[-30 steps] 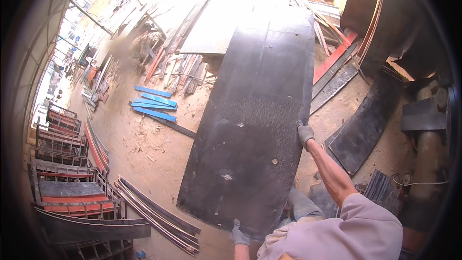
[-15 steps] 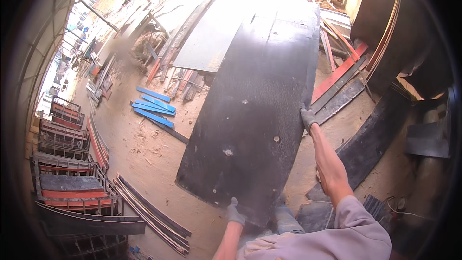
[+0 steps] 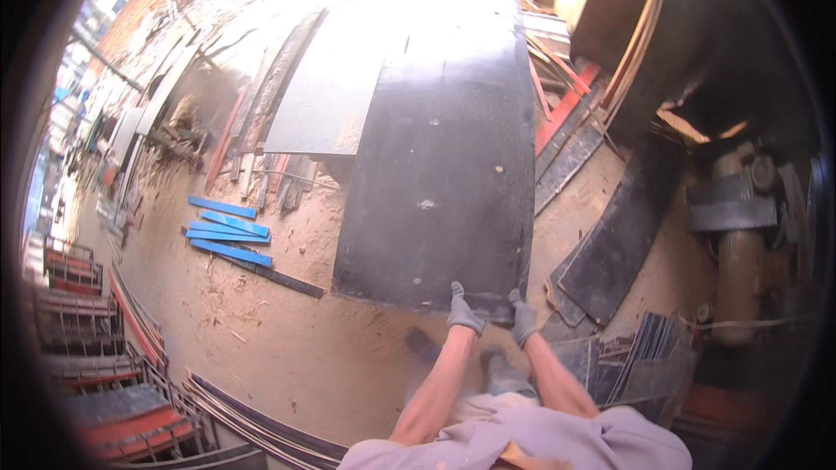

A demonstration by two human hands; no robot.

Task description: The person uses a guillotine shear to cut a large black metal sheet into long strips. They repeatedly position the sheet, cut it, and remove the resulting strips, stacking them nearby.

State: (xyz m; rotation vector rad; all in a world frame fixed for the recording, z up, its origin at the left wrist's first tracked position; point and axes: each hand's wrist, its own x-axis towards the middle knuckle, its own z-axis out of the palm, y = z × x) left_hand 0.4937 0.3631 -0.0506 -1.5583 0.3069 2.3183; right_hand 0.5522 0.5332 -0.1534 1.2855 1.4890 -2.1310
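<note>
A large black plywood panel (image 3: 440, 174) lies stretched away from the person over the sandy ground (image 3: 287, 339), its near edge raised and gripped at the bottom right corner. The left hand (image 3: 463, 312), in a grey work glove, has its fingers closed over that near edge, and the right hand (image 3: 523, 317), gloved the same way, clamps the edge just beside it, close to the panel's right corner. Both bare forearms run up from the lower edge of the view to the hands, and a pale lilac shirt (image 3: 540, 444) fills the bottom. The panel's face is scuffed and dotted with small pale marks (a larger whitish spot sits near its middle). Its far end washes out in bright sunlight.

To the left of the panel, a grey sheet (image 3: 326, 100) lies flat, partly under it. Further left on the ground rest several blue strips (image 3: 228, 231), side by side, with a dark narrow batten (image 3: 279, 277) just below them. Right of the panel, a long dark board (image 3: 623, 239) lies at a slant, and red and dark strips (image 3: 566, 122) are heaped behind it. Red metal racks (image 3: 74, 313) stand along the left edge.
</note>
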